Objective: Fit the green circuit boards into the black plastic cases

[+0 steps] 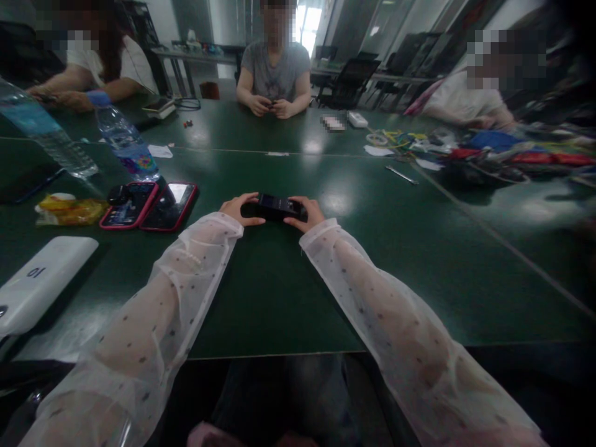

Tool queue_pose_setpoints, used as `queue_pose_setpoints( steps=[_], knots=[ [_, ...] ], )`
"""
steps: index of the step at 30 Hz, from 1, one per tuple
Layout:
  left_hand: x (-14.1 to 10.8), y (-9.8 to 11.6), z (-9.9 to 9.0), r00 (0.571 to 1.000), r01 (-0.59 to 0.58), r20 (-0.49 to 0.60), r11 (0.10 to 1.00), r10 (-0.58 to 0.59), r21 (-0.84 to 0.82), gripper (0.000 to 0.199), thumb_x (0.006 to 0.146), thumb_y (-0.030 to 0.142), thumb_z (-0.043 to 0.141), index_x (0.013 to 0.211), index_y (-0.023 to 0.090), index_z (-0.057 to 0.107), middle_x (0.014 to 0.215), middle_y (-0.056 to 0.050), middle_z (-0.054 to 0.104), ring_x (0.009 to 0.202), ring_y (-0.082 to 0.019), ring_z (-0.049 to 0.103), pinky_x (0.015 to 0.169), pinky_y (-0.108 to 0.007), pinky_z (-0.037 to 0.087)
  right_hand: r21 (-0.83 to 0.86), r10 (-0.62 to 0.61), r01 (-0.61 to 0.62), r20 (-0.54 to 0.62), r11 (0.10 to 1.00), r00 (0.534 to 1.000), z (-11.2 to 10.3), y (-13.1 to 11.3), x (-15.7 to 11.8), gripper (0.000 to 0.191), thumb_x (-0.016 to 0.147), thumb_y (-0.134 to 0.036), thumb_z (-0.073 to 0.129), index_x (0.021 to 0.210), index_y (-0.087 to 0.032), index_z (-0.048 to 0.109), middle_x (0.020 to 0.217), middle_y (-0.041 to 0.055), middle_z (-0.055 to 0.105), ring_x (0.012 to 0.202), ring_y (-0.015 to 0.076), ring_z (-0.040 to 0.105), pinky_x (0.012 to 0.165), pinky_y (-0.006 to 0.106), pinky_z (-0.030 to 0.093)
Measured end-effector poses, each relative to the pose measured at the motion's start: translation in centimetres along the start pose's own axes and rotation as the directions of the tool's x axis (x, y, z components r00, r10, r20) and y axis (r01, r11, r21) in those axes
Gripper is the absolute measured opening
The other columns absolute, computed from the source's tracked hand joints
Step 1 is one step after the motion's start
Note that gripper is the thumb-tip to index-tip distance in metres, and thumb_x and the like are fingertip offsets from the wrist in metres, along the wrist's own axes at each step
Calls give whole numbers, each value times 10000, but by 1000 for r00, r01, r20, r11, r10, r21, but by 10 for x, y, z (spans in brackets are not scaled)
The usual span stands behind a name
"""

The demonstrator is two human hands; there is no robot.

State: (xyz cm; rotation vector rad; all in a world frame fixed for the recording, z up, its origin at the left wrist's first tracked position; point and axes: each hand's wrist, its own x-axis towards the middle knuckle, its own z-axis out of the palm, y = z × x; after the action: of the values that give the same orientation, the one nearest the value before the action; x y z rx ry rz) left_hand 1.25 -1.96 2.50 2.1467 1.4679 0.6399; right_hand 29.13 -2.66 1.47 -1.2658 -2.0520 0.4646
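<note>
Left hand: closed round the left end of a black handheld device; thumb along the near edge, fingertips at the far side. Right hand: gripping the right end, in mirror pose.

Black handheld device: at clock centre, small dark screen uppermost, long axis from 9 to 3; full contact with the green table or slight lift, impossible to tell. For sound handling: even pressure at both ends, thumbs clear of the screen, hands level against tilting, grip light but sure.

Outward: pair of red-cased smartphones, near, at 9 o'clock, with small black object on the left one; yellow plastic packet, also 9, beyond. White rounded case: 8. Labelled water bottle: 10. Seated co-worker in grey T-shirt: 12. Metal wrench: between 2 and 3; cable tangle: 2, farther off.
</note>
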Motion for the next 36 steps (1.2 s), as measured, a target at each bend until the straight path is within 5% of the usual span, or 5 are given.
queue_pose_setpoints(
  steps=[5,8,15,21,36],
  knots=[
    [-3,-1,1,999,1,-31,993,-5,-114,774,841,782,498,1378,239,624,1395,-116,653,1320,-328,589,1167,-503,403,16,-40,40,3,999,999,2,-2,-2,568,705,-288,810,1218,-337,571,1265,61,650,1180,357,570,994,592,494],
    [-2,-4,1,999,-44,9,968,47,-246,754,814,758,584,1380,261,624,1393,-97,659,1302,-293,615,1157,-459,434,61,-52,51,3,997,999,2,-3,-4,561,669,-247,817,1165,-343,571,1202,40,662,1186,344,578,1023,585,477],
    [-2,-3,-1,997,-3,68,950,25,-311,761,755,733,676,1357,269,641,1397,-83,661,1323,-305,603,1170,-493,426,430,49,-115,161,895,986,-5,-4,-4,672,740,-618,766,1279,-295,527,1075,64,689,1056,297,694,1013,565,507],
    [-6,8,-5,997,41,78,948,-17,-316,720,756,695,692,1331,264,653,1399,-82,663,1321,-302,607,1159,-475,444,556,152,-225,175,800,973,-2,-5,-1,665,667,-603,819,1190,-278,567,967,41,738,982,285,734,992,571,537],
    [-5,4,-9,997,-51,48,985,59,-163,809,795,743,609,1442,261,559,1480,-82,590,1397,-322,521,1198,-520,367,359,187,-195,57,913,981,4,-3,4,468,760,-582,704,1108,-272,654,1023,56,702,1002,274,679,988,569,525]
  ],
)
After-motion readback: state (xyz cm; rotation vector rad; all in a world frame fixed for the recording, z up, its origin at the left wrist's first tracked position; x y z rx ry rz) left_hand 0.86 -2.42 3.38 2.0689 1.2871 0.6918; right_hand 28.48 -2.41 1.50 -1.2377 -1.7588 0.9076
